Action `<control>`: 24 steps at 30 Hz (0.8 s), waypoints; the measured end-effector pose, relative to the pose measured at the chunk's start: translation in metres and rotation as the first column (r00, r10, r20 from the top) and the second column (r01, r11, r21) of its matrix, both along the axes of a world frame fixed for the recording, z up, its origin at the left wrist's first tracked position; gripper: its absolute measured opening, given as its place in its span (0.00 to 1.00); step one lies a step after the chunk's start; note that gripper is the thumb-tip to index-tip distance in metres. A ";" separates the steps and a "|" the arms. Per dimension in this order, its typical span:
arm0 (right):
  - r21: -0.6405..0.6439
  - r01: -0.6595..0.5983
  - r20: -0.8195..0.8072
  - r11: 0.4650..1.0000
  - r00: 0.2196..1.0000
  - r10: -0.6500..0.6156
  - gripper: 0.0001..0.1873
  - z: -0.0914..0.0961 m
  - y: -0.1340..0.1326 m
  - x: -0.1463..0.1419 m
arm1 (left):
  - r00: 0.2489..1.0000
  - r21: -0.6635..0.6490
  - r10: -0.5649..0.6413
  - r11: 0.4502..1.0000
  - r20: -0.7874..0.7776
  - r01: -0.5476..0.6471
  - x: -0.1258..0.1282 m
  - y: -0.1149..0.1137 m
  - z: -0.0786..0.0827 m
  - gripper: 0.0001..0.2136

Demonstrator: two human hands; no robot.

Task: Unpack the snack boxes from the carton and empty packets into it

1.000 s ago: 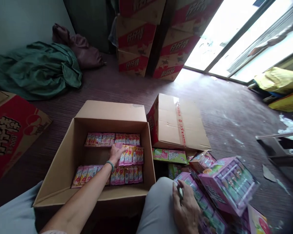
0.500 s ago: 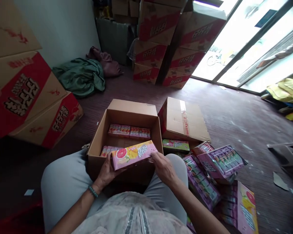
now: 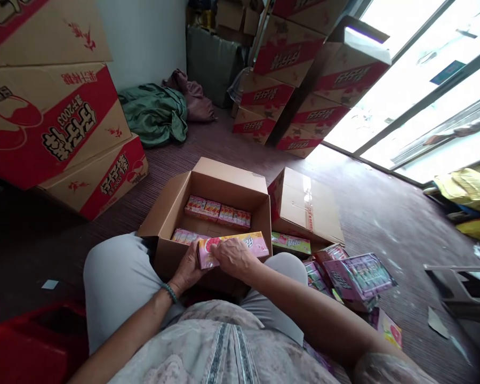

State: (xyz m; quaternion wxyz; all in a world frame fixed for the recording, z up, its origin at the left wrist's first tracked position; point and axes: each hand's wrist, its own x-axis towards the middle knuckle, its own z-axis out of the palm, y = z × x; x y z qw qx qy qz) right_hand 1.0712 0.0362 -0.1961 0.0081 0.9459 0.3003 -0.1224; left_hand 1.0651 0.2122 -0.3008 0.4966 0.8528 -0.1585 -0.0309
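Note:
A pink and yellow candy box (image 3: 261, 245) with a grapefruit picture is held slightly tilted above the near side of an open carton (image 3: 166, 205). My left hand (image 3: 188, 268) wraps round its left end. Across the front face lies my right hand (image 3: 234, 258), fingers curled by the grapefruit picture and covering much of the print. Inside the carton, similar packs (image 3: 218, 212) form a row at the far wall. Another pack (image 3: 186, 236) sits at the near left, partly hidden by the held box.
A taped carton (image 3: 304, 197) stands right of the open one. By my right knee lie a green box (image 3: 291, 242) and several purple packs (image 3: 360, 277). Stacked cartons (image 3: 64, 117) rise at the left. A red object (image 3: 36, 341) is at the lower left.
My right hand has moved left from the candy box's right end onto its front face near the left end. My left hand keeps its hold. The camera view has shifted.

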 end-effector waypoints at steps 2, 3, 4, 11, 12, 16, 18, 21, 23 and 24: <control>-0.020 0.006 -0.008 1.000 1.000 -0.006 0.11 -0.003 -0.004 0.001 | 1.000 0.010 -0.028 1.000 -0.001 0.028 0.001 0.002 -0.003 0.35; -0.030 0.011 -0.013 1.000 1.000 -0.011 0.11 -0.004 -0.008 0.002 | 0.999 0.012 -0.043 0.999 -0.001 0.043 0.002 0.003 -0.004 0.35; -0.037 0.016 -0.013 0.999 1.000 -0.017 0.11 -0.006 -0.014 0.002 | 0.998 0.012 -0.056 0.998 0.000 0.056 0.002 0.004 -0.005 0.35; -0.187 0.210 -0.044 0.960 0.974 -0.222 0.14 -0.014 -0.091 0.002 | 0.996 0.017 -0.083 0.996 -0.008 0.084 0.005 0.008 -0.010 0.34; -0.211 0.238 -0.056 0.948 0.965 -0.255 0.14 -0.014 -0.102 0.002 | 0.997 0.023 -0.077 0.997 -0.012 0.077 0.006 0.008 -0.012 0.34; -0.234 0.283 -0.075 0.930 0.949 -0.307 0.15 -0.014 -0.125 -0.001 | 0.998 0.006 -0.067 0.998 -0.005 0.067 0.009 0.010 -0.022 0.37; -0.224 0.297 -0.079 0.928 0.944 -0.321 0.15 -0.015 -0.125 -0.002 | 0.998 -0.002 -0.068 0.998 -0.011 0.068 0.009 0.011 -0.025 0.37; -0.202 0.323 -0.084 0.924 0.935 -0.345 0.14 -0.014 -0.127 -0.004 | 0.997 0.000 -0.076 0.997 -0.028 0.076 0.008 0.013 -0.024 0.36; -0.208 0.373 -0.076 0.904 0.915 -0.395 0.13 -0.008 -0.136 -0.005 | 0.997 0.001 -0.070 0.998 -0.039 0.070 0.009 0.015 -0.021 0.35; -0.218 0.410 -0.063 0.886 0.900 -0.432 0.13 -0.003 -0.142 -0.006 | 0.998 0.010 -0.057 0.998 -0.037 0.058 0.010 0.015 -0.019 0.35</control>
